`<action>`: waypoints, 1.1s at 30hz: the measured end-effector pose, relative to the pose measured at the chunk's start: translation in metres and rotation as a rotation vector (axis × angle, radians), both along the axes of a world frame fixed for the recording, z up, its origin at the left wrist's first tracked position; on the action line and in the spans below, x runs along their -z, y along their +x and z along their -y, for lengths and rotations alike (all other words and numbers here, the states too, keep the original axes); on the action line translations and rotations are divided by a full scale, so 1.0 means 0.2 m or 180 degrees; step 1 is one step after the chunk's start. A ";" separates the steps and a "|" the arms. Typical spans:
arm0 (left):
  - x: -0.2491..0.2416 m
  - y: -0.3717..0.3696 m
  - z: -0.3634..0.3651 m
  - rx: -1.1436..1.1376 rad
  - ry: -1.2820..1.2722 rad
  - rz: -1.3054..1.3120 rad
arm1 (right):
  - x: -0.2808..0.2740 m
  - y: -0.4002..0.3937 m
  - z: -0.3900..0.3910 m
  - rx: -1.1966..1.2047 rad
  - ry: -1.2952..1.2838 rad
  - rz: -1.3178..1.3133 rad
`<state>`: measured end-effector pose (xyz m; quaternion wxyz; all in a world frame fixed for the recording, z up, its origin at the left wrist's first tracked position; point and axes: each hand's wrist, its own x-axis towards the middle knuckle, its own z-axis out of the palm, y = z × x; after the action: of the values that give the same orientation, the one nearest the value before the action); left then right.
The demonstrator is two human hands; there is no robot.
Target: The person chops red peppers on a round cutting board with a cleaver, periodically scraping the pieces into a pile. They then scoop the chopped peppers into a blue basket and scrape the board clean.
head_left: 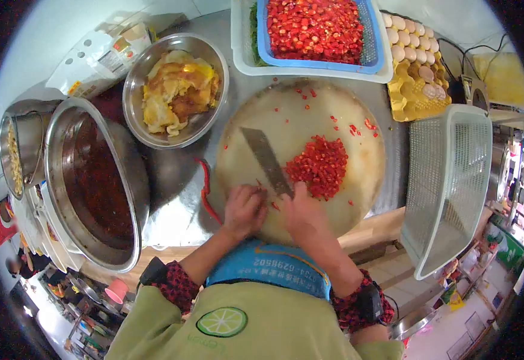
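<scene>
My right hand (302,213) grips the handle of a cleaver (263,155), its broad blade pointing away and to the left over the round chopping board (244,162). Beside it, my left hand (245,210) is closed at the board's near edge, with the red tip of a chili (259,183) showing at its fingertips; most of that chili is hidden. A heap of chopped red chilies (321,167) lies just right of the blade, and stray bits dot the far side of the board. Whole red chilies (206,192) rest on the metal counter left of the board.
Behind the board, a blue basket (262,36) of chopped chilies sits in a white one. To the left are a bowl of fried eggs (181,90) and a large basin (131,198) of dark red sauce. At right stand an egg tray (403,103) and a plastic basket (433,174).
</scene>
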<state>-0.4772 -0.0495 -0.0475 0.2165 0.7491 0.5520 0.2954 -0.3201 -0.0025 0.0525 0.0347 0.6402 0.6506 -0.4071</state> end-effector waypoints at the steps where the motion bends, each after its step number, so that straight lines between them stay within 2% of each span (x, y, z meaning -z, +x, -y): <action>1: -0.02 -0.01 0.01 -0.0053 -0.0167 0.0039 | -0.01 0.02 0.00 0.0073 0.0127 -0.0039; 2: -0.05 0.00 0.04 -0.0068 -0.0187 0.0031 | 0.00 0.04 0.01 0.0059 0.0107 -0.0047; 4: -0.09 0.05 0.05 -0.0039 -0.0249 -0.0079 | 0.01 0.08 0.03 0.0753 -0.0164 -0.0131; 5: -0.09 0.07 0.05 -0.0039 -0.0239 -0.0067 | 0.00 0.09 0.04 0.0753 -0.0153 -0.0120; 7: -0.09 0.08 0.04 0.0117 -0.0228 -0.0367 | -0.03 0.11 0.06 0.0282 0.0005 0.0028; 10: -0.05 0.09 0.04 0.0126 -0.0013 -0.0429 | -0.01 0.12 0.12 0.0217 0.0064 0.0057; 14: -0.05 0.09 0.04 0.0072 -0.0113 -0.0333 | -0.04 0.12 0.15 0.0160 0.0146 0.0020; 16: -0.05 0.10 0.04 0.0030 -0.0046 -0.0297 | -0.04 0.12 0.16 -0.0174 0.0029 0.0338; 19: -0.04 0.10 0.02 0.0185 -0.0133 -0.0321 | 0.05 0.11 0.20 -0.0377 0.0162 0.0297; 23: -0.08 0.08 0.00 0.0219 -0.0036 -0.0735 | -0.01 0.02 0.13 -0.0357 0.0066 0.0120; 26: -0.08 0.01 0.06 -0.0034 -0.0032 0.0166 | -0.02 0.07 0.08 -0.0057 0.0134 -0.0182; 27: -0.10 -0.05 0.07 -0.0068 -0.0047 0.0138 | -0.04 0.07 0.09 0.0284 -0.0033 -0.0155; 28: -0.13 -0.13 0.08 -0.0550 -0.0024 -0.0080 | -0.04 0.08 0.10 0.0635 -0.0207 -0.0116; 31: -0.11 -0.28 0.04 -0.1899 -0.0185 -0.0319 | 0.05 0.09 0.18 0.0272 -0.0275 -0.0116; 33: -0.06 -0.35 -0.01 -0.1971 -0.0379 -0.0568 | 0.07 0.07 0.19 0.0255 -0.0334 -0.0216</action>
<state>-0.5465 -0.0478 -0.0346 0.1106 0.5546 0.7867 0.2476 -0.3069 -0.0405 0.0386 0.0298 0.6488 0.6030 -0.4632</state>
